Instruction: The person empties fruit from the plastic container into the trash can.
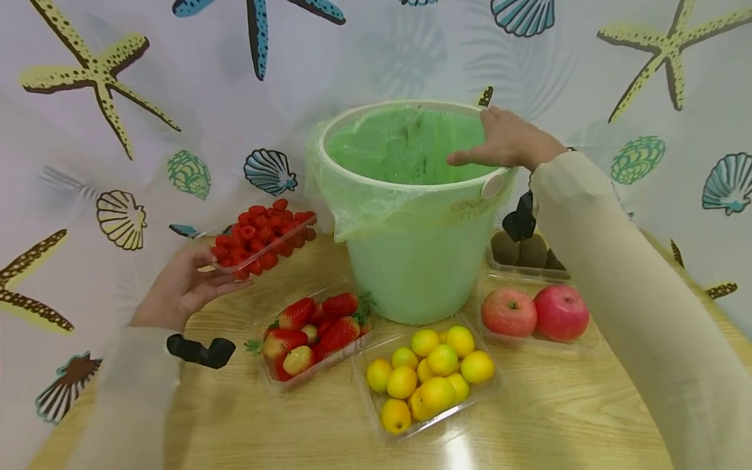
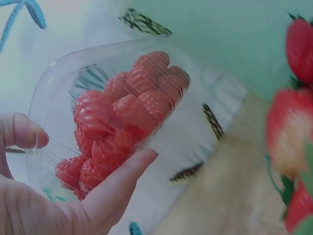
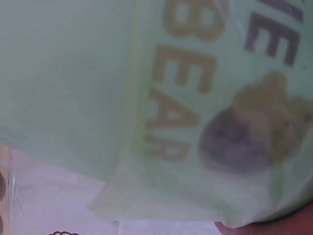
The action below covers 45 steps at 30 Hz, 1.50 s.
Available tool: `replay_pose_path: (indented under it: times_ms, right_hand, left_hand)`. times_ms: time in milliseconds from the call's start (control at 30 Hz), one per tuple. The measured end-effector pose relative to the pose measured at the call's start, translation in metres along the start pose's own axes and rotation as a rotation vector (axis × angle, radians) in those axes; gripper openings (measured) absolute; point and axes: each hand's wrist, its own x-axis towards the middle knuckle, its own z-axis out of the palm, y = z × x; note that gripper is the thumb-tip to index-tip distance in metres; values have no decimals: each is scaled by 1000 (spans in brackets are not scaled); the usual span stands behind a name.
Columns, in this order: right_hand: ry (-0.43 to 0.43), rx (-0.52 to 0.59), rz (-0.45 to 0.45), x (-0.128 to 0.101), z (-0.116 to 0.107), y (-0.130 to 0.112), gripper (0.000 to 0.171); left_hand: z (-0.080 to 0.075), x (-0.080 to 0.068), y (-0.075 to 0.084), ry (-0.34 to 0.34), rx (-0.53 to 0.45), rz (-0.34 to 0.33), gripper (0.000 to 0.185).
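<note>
My left hand [image 1: 196, 281] holds a clear plastic tray of raspberries [image 1: 258, 235] above the table's left side; the left wrist view shows the thumb and a finger against the tray [image 2: 58, 73], with raspberries [image 2: 117, 122] heaped inside. My right hand [image 1: 511, 140] grips the right rim of a pale green bin [image 1: 417, 267], its thumb stretched over the opening. A thin light green bag [image 1: 399, 140] lines the bin and folds over the rim. Close up in the right wrist view are the bin's printed bear [image 3: 244, 132] and part of the hand at the lower right.
In front of the bin lie a tray of strawberries [image 1: 320, 329] and a tray of small yellow citrus-like fruits [image 1: 431, 375]. Two apples [image 1: 534, 313] sit in a tray at its right. Behind them is a tray of brown fruits [image 1: 519, 249], partly covered by my right sleeve.
</note>
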Motion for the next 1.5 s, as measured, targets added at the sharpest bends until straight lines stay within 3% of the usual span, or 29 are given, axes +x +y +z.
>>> replay_pose_path:
  times_ms: [267,600,833,1067,1200,1500]
  right_hand:
    - [-20,30,0,0,-2,3,104]
    - [-78,45,-23,0,-5,4,91]
    - [-68,31,-18,0,-5,3,91]
    - [-65,39,-16,0,-3,3,91]
    - [-64,33,-11,1,-3,3,92]
    - [-52,47,-4,1,-2,1,93]
  left_hand:
    - [11,-14,24,1,4,35,14]
    - [16,-28,50,-20,-64,46,20]
    - [23,-40,69,-19,-11,74,26]
    - [30,-51,82,-16,-133,68,23]
    - [39,-55,89,-22,-155,75,26]
    - [67,-49,98,-40,-70,115,33]
